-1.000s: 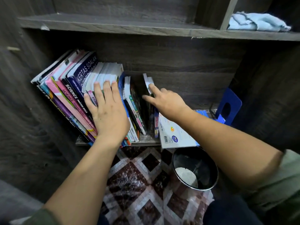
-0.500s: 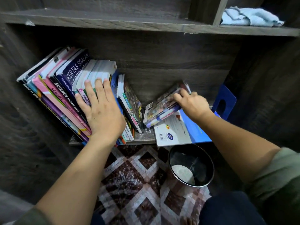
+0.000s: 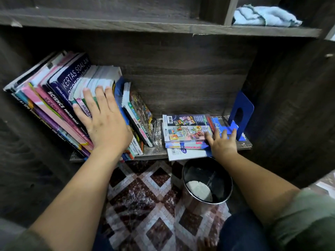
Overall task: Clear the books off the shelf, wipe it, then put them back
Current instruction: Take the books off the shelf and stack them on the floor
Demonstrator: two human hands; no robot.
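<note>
Left hand (image 3: 105, 122) flat, bracing leaning books (image 3: 59, 98) far-left | right hand (image 3: 222, 143) open on stack (image 3: 186, 131), tipped flat a second ago | I judge shelf (image 3: 157, 142) still uncleared, cloth (image 3: 264, 16) above.

Two hands: left grip (image 3: 104, 122), right grip (image 3: 222, 144). About a dozen leaning books (image 3: 59, 105), exact count unclear; three flat books (image 3: 186, 127). One blue bookend (image 3: 240, 115), one cloth (image 3: 264, 16), one bin (image 3: 207, 185).
</note>
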